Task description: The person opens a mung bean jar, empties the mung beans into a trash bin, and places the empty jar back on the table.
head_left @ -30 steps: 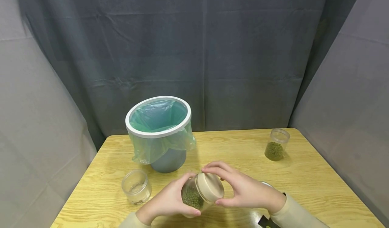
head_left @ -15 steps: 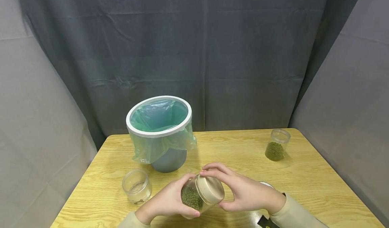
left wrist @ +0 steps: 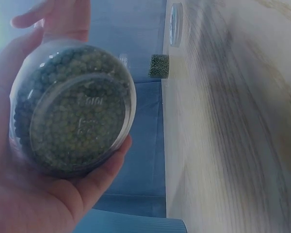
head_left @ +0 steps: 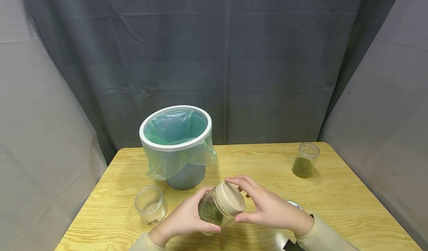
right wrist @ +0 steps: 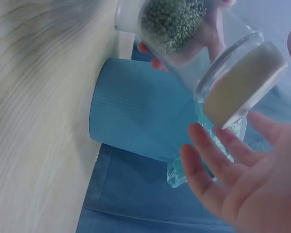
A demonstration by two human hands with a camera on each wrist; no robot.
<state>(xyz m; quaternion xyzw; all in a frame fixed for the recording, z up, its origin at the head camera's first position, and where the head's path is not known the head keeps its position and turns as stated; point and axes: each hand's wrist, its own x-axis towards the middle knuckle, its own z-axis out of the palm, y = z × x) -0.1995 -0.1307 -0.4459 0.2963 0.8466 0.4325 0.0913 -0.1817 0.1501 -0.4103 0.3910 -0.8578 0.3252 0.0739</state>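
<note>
My left hand (head_left: pixel 188 215) grips a clear jar (head_left: pixel 210 211) of green beans around its side, above the table. The jar tilts, with its beige lid (head_left: pixel 231 199) pointing up and right. My right hand (head_left: pixel 265 206) spans the lid with loosely spread fingers. In the right wrist view, fingertips (right wrist: pixel 256 117) lie at the lid's edge, while the thumb stands slightly apart from it. The lid still sits over the jar mouth. The left wrist view shows the jar's base (left wrist: pixel 80 119) with beans pressed behind it.
Behind the left hand stands a grey bin (head_left: pixel 185 176) with a white rim and green liner. A clear container (head_left: pixel 150 208) sits at the left. An uncovered jar (head_left: pixel 304 163) of green beans stands at the back right. A round white-edged piece (head_left: pixel 295 204) lies behind the right wrist.
The held jar has tipped so its lid end is higher. My right hand's fingers have shifted around the lid, its thumb moving slightly left and up.
</note>
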